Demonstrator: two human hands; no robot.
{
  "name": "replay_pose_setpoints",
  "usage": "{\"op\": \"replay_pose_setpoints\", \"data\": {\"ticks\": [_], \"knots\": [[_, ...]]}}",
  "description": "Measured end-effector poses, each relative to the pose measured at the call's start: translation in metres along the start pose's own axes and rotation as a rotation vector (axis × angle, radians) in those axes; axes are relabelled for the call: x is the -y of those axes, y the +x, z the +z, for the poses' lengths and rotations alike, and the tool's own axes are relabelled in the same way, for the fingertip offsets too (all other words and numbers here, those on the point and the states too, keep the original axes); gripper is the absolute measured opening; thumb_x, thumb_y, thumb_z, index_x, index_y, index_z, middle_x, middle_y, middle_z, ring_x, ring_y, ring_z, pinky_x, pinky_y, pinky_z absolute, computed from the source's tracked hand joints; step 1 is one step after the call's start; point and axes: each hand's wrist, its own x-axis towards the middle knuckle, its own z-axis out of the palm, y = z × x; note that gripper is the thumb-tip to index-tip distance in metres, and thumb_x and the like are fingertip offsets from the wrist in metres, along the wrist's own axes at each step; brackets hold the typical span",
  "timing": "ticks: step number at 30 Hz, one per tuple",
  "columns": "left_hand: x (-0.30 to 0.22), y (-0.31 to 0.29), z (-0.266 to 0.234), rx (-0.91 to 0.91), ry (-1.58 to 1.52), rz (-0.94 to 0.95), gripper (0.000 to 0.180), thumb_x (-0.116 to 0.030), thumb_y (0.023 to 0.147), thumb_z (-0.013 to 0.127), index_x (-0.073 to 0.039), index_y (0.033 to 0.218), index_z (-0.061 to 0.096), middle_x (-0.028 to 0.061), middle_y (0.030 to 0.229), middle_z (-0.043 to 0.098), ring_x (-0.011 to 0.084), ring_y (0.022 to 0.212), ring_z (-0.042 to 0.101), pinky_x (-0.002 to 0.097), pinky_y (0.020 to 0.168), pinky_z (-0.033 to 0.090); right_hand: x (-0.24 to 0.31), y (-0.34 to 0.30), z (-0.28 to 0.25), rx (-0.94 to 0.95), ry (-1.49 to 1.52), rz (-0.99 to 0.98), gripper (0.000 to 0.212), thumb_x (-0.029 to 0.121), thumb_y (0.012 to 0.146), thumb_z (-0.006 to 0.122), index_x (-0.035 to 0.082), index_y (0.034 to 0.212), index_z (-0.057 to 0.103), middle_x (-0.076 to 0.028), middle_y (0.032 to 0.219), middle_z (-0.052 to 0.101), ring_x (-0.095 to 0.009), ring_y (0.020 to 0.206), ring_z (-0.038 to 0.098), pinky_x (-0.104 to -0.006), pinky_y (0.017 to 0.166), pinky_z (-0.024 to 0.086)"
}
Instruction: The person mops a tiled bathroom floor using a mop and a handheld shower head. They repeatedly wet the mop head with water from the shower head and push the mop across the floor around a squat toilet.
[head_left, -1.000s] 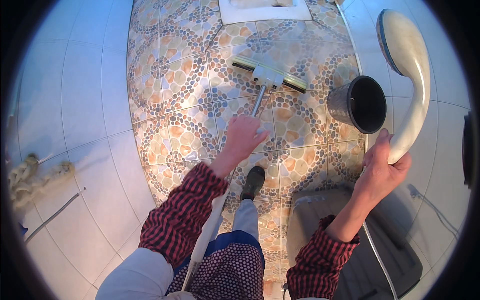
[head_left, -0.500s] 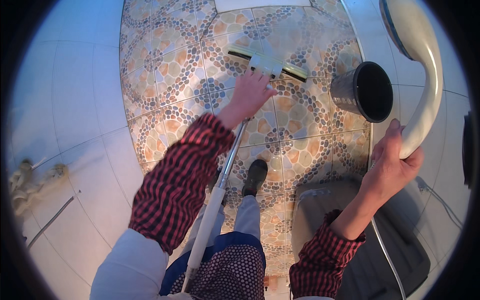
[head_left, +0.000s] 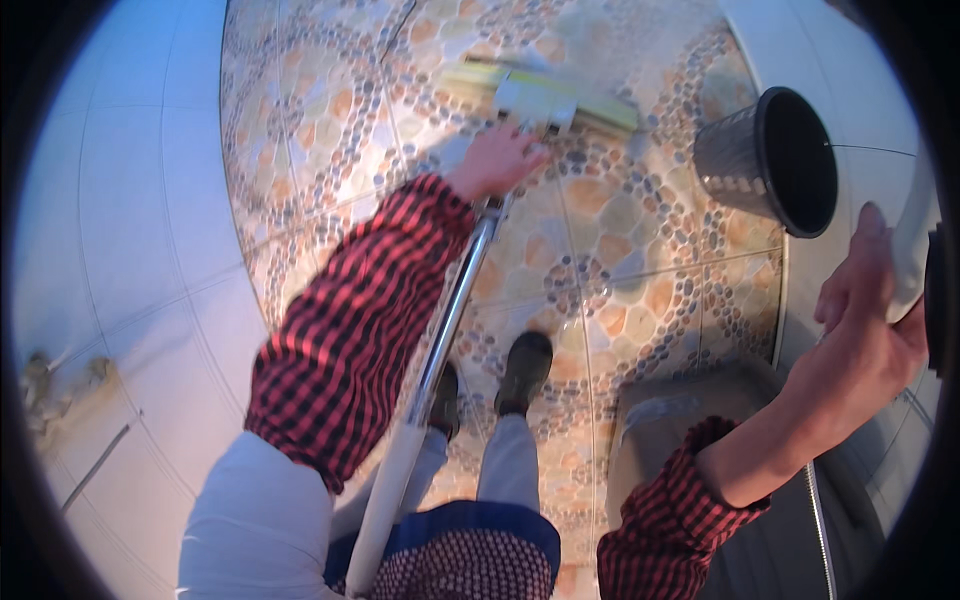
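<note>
My left hand (head_left: 498, 162) is closed around the lower end of a sponge mop (head_left: 456, 310), just behind its head. The mop's metal pole with a white grip slants back between my left arm and my legs. A blurred pale yellow-green strip on a white bracket (head_left: 537, 98) forms the mop head, held over the tiled floor. On the right, my right hand (head_left: 862, 285) grips the handle of a cream hand shower (head_left: 912, 235). Most of the shower lies at the picture's dark rim, its head out of sight. A metal hose (head_left: 820, 530) runs down below my right wrist.
A black bucket (head_left: 735, 165) lies tipped by the right wall, its mouth toward the wall. A dark grey box-like object (head_left: 680, 400) is under my right arm. Wall taps (head_left: 65, 385) jut out at the left. My shoes (head_left: 525, 370) stand on the pebble-patterned tiles.
My right hand has moved right with the hand shower, whose head has left the picture. The mop head has shifted slightly farther away and right. The whole view has moved a little.
</note>
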Motion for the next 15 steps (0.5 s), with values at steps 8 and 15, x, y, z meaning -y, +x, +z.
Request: {"op": "replay_pose_setpoints", "data": {"ticks": [8,15], "knots": [[-0.022,-0.057,-0.011,-0.297,-0.219,-0.132,0.070,-0.039,0.084,0.060,-0.004,0.137,0.031,0.0243,0.133,0.037,0.0380,0.125,0.035,0.0428,0.104,0.030,0.050,0.022,0.003,0.074,0.184,0.033,0.023,0.009,0.083,0.064,0.008,0.063,0.052,0.005,0.049,0.038,-0.002,0.044,0.031,-0.0198,0.044,0.021],[-0.066,-0.196,-0.058,0.275,-1.617,-0.801,0.059,-0.029,0.092,0.053,0.000,0.136,0.027,0.0216,0.115,0.056,0.0300,0.096,0.062,0.0372,0.080,0.053,0.084,0.039,0.007,0.133,0.383,0.035,0.021,0.009,0.084,0.064,0.007,0.067,0.052,0.003,0.052,0.043,-0.001,0.044,0.034,-0.0186,0.042,0.024]]}}
